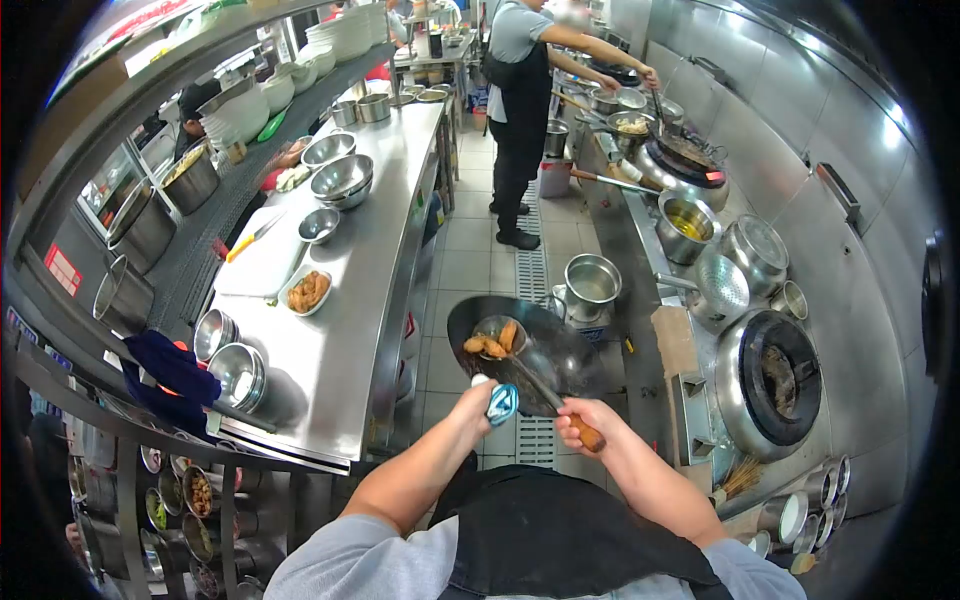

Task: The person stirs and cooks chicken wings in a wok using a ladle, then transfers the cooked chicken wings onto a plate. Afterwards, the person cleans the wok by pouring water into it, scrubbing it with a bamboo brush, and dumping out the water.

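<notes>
My left hand [474,408] is closed around the handle of a dark wok [560,345], with a blue and white cloth [503,404] at the grip. My right hand [588,424] grips the wooden handle of a metal ladle [540,382], whose bowl is over the wok's left side. Several browned food pieces [492,343] lie in and beside the ladle bowl. The wok is held above the floor, between the counter and the stoves. To its left, a white dish [304,290] of similar browned pieces stands on the steel counter [335,342].
A person in a black apron [527,100] stands ahead at the stoves. A metal pot [592,282] is just beyond the wok. A wok burner [768,380] and strainer [722,287] are on the right. Metal bowls [238,375] and a knife [254,237] lie left.
</notes>
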Motion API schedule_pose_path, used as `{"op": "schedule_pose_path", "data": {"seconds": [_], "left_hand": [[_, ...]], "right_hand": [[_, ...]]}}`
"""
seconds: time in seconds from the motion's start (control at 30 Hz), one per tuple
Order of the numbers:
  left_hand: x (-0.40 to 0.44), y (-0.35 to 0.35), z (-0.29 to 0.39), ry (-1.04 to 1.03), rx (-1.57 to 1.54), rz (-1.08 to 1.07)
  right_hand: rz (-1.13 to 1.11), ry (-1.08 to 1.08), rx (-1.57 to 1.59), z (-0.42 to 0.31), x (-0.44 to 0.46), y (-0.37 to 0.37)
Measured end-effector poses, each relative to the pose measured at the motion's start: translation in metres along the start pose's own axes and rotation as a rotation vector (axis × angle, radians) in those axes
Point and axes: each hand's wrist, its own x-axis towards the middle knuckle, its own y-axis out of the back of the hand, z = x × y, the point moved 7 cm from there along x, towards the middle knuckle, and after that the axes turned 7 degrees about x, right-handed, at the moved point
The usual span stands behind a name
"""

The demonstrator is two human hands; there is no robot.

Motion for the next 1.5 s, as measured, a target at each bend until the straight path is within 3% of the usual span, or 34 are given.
{"op": "schedule_pose_path", "data": {"seconds": [0.1,0.23,0.4,0.47,0.53,0.6,0.77,0.97,1.0,1.1,1.17,1.27,1.5], "left_hand": [[-0.009,0.027,-0.030,0.113,-0.027,0.028],[-0.009,0.044,-0.048,0.108,-0.050,-0.049],[-0.018,0.040,-0.021,0.020,-0.012,0.031],[-0.018,0.032,-0.017,0.003,0.018,0.029],[-0.019,0.019,0.004,-0.331,0.442,0.092],[-0.007,0.021,0.009,-0.466,0.697,0.210],[-0.028,0.017,0.052,-0.548,0.822,0.379],[-0.046,0.008,0.080,-0.555,0.484,0.192],[-0.049,0.009,0.075,-0.458,0.255,0.137],[-0.068,0.025,0.064,-0.262,-0.101,0.107],[-0.072,0.034,0.053,-0.197,-0.207,-0.043],[-0.085,0.047,0.041,-0.188,-0.246,-0.086],[-0.099,0.095,0.025,-0.210,-0.207,0.029]], "right_hand": [[0.049,-0.037,-0.001,0.014,-0.009,0.031],[0.015,-0.051,0.054,-0.002,-0.045,0.057],[0.344,0.077,-0.562,-0.049,-0.068,0.057],[0.352,0.106,-0.666,-0.054,-0.052,0.039],[0.358,0.137,-0.775,-0.058,-0.040,0.016],[0.294,0.208,-0.604,-0.068,-0.029,-0.013],[0.078,0.291,-0.625,-0.080,-0.042,-0.062],[-0.262,0.155,-0.213,-0.060,-0.050,-0.100],[-0.322,0.126,-0.166,-0.056,-0.048,-0.103],[-0.356,0.072,-0.217,-0.047,-0.050,-0.130],[-0.280,0.079,-0.337,-0.045,-0.047,-0.154],[-0.311,0.052,-0.463,-0.041,-0.026,-0.191],[-0.400,0.092,-0.962,-0.015,0.073,-0.302]]}}
